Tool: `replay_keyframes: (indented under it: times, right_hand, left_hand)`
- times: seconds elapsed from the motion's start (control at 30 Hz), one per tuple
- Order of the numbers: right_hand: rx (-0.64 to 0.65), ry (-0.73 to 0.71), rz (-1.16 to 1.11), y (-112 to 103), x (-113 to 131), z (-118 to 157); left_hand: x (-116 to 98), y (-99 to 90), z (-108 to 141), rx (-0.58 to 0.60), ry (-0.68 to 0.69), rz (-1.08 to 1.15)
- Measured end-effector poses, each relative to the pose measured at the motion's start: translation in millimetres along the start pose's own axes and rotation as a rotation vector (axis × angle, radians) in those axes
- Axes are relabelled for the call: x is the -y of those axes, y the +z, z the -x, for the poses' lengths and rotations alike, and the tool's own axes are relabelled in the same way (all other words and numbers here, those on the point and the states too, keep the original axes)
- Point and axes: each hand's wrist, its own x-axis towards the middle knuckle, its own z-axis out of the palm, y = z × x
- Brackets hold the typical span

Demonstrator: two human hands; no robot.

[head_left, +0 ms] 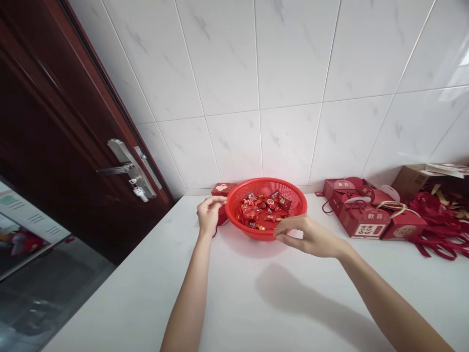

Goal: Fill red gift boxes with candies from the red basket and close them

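A round red plastic basket (264, 236) stands on the white table near the tiled wall, with red-wrapped candies (249, 212) inside. My left hand (209, 215) is at the basket's left rim, its thumb and fingertips pinched together on the rim. On the right, my right hand (309, 236) is at the basket's front right rim, fingers curled and closed; what they hold, if anything, is too small to make out. Behind my left hand and the basket's left side, a red box (223, 188) is partly hidden.
Several red gift boxes (367, 223) stand at the right by the wall. Beside them lie dark red ribbons (436, 230) and a brown cardboard box (412, 181). A dark wooden door (73, 112) with a metal handle is at the left.
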Motion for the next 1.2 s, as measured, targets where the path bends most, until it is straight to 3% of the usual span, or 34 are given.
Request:
replay_keyframes:
  times: [0.07, 0.13, 0.23, 0.33, 0.47, 0.6, 0.77, 0.83, 0.9, 1.0, 1.1, 1.2]
  right_hand:
    - [0.000, -0.022, -0.011, 3.1, 0.8, -9.9]
    - [-0.004, -0.058, -0.006, 7.2, 2.7, -20.1]
    - [-0.002, -0.112, -0.010, 15.2, 6.9, -33.9]
    - [0.009, -0.136, -0.035, 22.5, 10.5, -43.5]
    - [0.012, -0.141, -0.037, 26.6, 12.0, -48.6]
    - [0.003, -0.116, -0.042, 23.4, 10.0, -46.6]
    - [-0.081, -0.050, -0.075, 19.6, 6.8, -41.8]
    - [-0.143, -0.048, -0.093, 20.7, 8.1, -41.5]
    - [-0.190, -0.077, -0.087, 22.8, 11.5, -41.8]
    - [-0.172, -0.122, -0.028, 24.2, 19.4, -39.9]
    - [-0.006, -0.123, 0.051, 20.8, 27.7, -32.2]
    - [0.205, -0.059, 0.189, 15.1, 33.4, -20.5]
  left_hand:
    - [14.8, -10.9, -6.1, -0.088, 0.054, -0.241]
    - [30.2, -11.5, -5.1, -0.050, 0.086, -0.490]
    - [50.7, 0.7, 4.4, 0.024, 0.058, -0.750]
    - [64.8, 11.5, 12.0, -0.040, 0.057, -0.839]
    - [70.2, 7.5, 8.4, -0.179, 0.067, -0.717]
    - [61.9, -13.0, -5.1, -0.318, 0.014, -0.542]
    - [27.0, -47.6, -18.1, -0.441, -0.023, -0.469]
    - [2.8, -56.2, -16.8, -0.445, -0.029, -0.300]
    - [-25.3, -57.9, -9.9, -0.311, -0.033, -0.109]
    - [-66.5, -46.9, 9.2, 0.036, -0.072, -0.019]
    - [-93.8, -24.3, 30.5, 0.510, -0.038, -0.068]
    - [-100.7, 0.5, 46.6, 0.805, 0.030, -0.146]
